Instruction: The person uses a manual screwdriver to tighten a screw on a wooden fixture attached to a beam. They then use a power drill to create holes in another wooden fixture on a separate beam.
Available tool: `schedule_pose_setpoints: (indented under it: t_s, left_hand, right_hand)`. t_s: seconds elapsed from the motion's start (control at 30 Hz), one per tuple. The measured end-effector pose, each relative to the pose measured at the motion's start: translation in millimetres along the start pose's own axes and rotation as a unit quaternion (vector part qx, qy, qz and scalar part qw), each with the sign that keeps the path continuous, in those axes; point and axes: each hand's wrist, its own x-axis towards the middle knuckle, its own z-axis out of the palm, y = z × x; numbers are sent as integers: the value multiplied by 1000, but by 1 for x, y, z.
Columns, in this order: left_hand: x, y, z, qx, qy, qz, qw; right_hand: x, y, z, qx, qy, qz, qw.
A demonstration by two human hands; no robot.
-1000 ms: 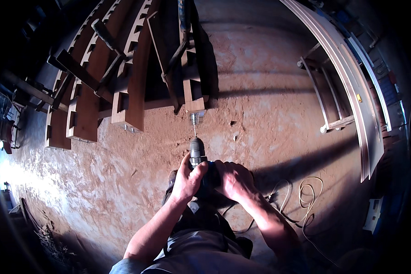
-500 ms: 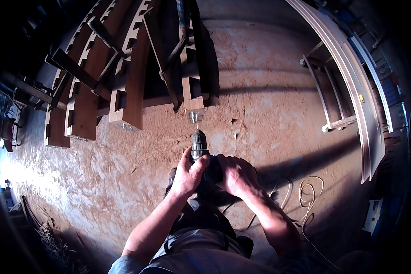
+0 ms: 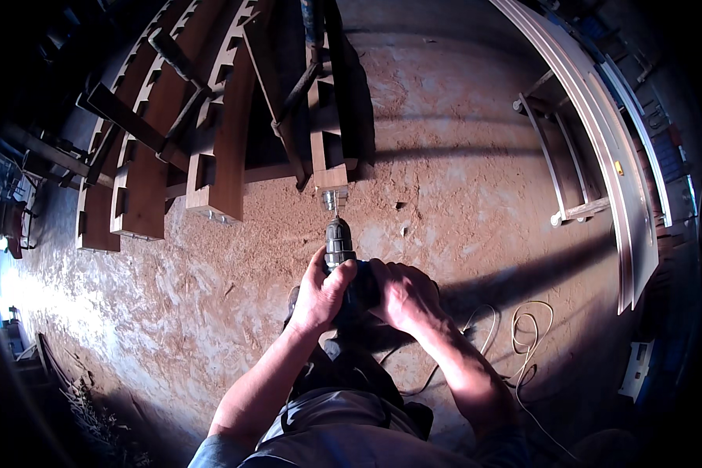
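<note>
A power drill (image 3: 339, 242) points away from me, held between both hands. My left hand (image 3: 320, 295) is closed around its left side just behind the chuck. My right hand (image 3: 404, 295) is wrapped round the dark rear body, and most of its fingers are out of sight. The thin bit reaches a small metal fitting (image 3: 333, 198) at the near end of a notched wooden beam (image 3: 331, 173). Whether the bit is inside the wood, I cannot tell. Above that beam stand metal clamps (image 3: 277, 101).
More notched beams (image 3: 220, 191) lie side by side at left, with clamps (image 3: 168, 144) across them. Sawdust covers the floor (image 3: 444, 226). A pale cable (image 3: 526, 343) coils at lower right. Long boards (image 3: 612, 156) rest on a wheeled rack (image 3: 577, 209) at right.
The drill and both hands have shifted very slightly away from me, toward the beam end. My grip on the drill is the same.
</note>
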Motion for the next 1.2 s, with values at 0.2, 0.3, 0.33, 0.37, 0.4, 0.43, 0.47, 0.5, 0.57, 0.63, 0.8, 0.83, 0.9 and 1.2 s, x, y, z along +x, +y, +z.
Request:
schedule_pose_setpoints:
  t_s: [0.2,0.3,0.33,0.37,0.4,0.43,0.47,0.5,0.57,0.63,0.8,0.83,0.9,1.2]
  left_hand:
    - [0,3,1,-3,-9,-5,1000]
    - [-1,4,1,-2,-8,-6,1000]
    - [-1,3,1,0,-6,-5,1000]
    - [-1,3,0,-1,-9,-7,1000]
    - [-1,3,-1,-1,-12,-8,1000]
    - [0,3,-2,-2,-15,-9,1000]
    - [0,3,-2,-1,-17,-10,1000]
    - [0,3,-2,-1,-19,-11,1000]
    - [0,5,-1,1,-14,-13,1000]
    - [-2,7,3,3,-3,-15,1000]
    - [-1,8,5,14,2,-9,1000]
    - [-1,8,6,19,5,-8,1000]
    - [-2,9,7,26,13,-14,999]
    - [3,8,7,27,8,-19,999]
  right_hand:
    - [0,-3,-4,0,-16,15,1000]
    - [1,-3,-5,-2,-28,19,999]
    - [1,-3,-5,-3,-34,20,999]
    - [1,-2,-5,-4,-30,18,999]
    - [1,-3,-6,-5,-26,15,1000]
    - [0,-3,-6,-6,-23,12,1000]
    - [0,-3,-5,-5,-21,11,1000]
    - [1,-3,-5,-5,-19,9,1000]
    - [1,-2,-3,-4,-16,10,1000]
    - [1,-1,-2,-7,-15,16,1000]
    - [1,2,1,3,8,5,1000]
    - [1,4,3,7,14,3,1000]
    - [0,4,4,6,16,1,1000]
    - [4,4,0,6,-14,27,1000]
